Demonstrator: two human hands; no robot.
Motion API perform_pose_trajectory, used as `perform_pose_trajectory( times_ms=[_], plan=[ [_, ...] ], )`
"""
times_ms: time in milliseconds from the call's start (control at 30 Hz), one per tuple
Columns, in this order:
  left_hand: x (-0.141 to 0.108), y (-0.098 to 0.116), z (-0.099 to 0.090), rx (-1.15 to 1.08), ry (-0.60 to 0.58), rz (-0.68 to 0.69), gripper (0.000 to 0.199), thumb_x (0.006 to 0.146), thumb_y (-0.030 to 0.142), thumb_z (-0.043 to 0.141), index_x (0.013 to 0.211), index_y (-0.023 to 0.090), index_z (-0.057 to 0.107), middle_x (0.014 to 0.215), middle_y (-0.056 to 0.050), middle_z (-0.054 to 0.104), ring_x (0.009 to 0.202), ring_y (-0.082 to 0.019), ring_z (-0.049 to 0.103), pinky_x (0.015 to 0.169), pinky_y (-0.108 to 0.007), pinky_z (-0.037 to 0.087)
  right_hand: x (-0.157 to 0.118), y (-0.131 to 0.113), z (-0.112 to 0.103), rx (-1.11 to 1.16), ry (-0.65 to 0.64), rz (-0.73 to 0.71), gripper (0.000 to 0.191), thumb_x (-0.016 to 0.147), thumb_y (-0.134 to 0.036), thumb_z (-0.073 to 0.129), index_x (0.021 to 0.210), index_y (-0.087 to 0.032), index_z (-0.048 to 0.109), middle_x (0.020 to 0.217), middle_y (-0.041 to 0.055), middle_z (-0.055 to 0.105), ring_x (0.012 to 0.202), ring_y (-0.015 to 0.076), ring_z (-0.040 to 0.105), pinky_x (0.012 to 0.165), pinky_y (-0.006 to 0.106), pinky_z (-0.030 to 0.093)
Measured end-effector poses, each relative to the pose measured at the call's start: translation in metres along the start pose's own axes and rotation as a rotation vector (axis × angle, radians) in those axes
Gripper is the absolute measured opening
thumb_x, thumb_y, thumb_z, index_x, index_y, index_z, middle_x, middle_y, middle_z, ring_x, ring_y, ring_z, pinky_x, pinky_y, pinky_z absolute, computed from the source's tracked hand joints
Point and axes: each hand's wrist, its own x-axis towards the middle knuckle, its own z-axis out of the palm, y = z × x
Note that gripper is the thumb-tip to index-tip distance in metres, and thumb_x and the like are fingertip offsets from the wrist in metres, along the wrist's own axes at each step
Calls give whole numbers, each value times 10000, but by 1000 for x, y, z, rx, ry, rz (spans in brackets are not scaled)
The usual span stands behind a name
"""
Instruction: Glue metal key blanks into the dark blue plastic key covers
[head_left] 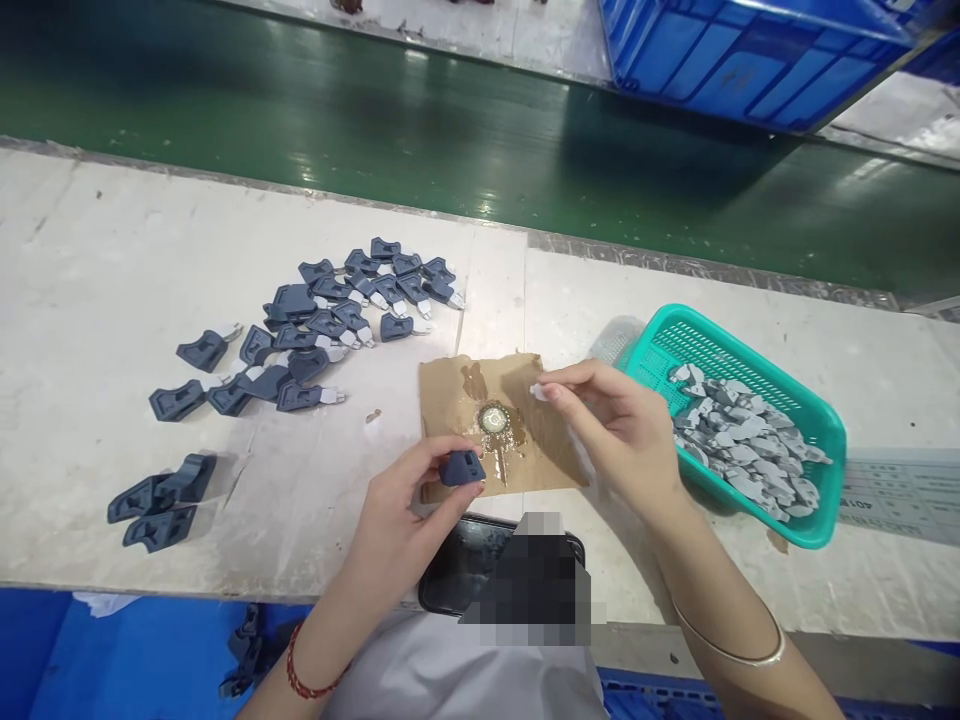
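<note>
Farthest out past the left hand (420, 505) lie three bare blue blocks (160, 528), and beyond them a loose spread of blue blocks with grey tips (328, 323), probably set apart so the two kinds stay separate. The left hand pinches one blue block (463, 467) between thumb and fingers, its slot turned outward, perhaps to leave that opening free. Between the hands lies brown paper (559, 455) with a shiny wet spot (493, 419) — likely there to keep the wet off the table (285, 520). The right hand (619, 430) pinches a small grey bit (538, 391) by one end, over the paper. Right of it sits a green basket (829, 432) of grey pieces (750, 430), seemingly within easy reach. Around these, a green belt (300, 140) runs beyond both hands, a black tray (456, 580) lies just below the left fingers — partly blurred over — and a blue crate (750, 60) stands well past the right hand. Nothing blocks the gap between the hands.
</note>
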Motion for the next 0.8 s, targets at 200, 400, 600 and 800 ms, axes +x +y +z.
perform_pose_trajectory(
  times_ms=[200,400,600,800],
  plan=[
    [-2,0,-1,68,-11,28,184,935,258,698,1118,280,707,1115,4,784,980,-132,721,868,-213,574,6,3,-11,-707,214,-405,163,1005,-222,608,919,-186,742,797,61,757,754,208,622,713,342,487],
    [-4,-3,-3,111,-14,26,203,937,297,697,1140,279,701,1120,-4,782,965,-137,721,863,-225,583,17,16,-24,-886,341,-168,222,988,-253,613,994,-162,815,851,121,792,886,316,633,792,447,498],
    [-3,-1,-2,118,-15,-11,192,923,342,705,1100,268,712,1106,-18,787,945,-153,737,807,-226,605,16,12,-27,-916,184,-103,341,995,-238,535,1191,-151,801,1052,150,811,1072,393,592,938,561,462],
    [-2,-2,-2,130,-18,-9,210,927,357,691,1107,252,710,1101,-40,792,968,-178,742,835,-261,615,10,14,-83,-860,335,133,357,935,-183,460,1077,-197,787,1083,122,786,874,281,695,779,422,525]
  ],
)
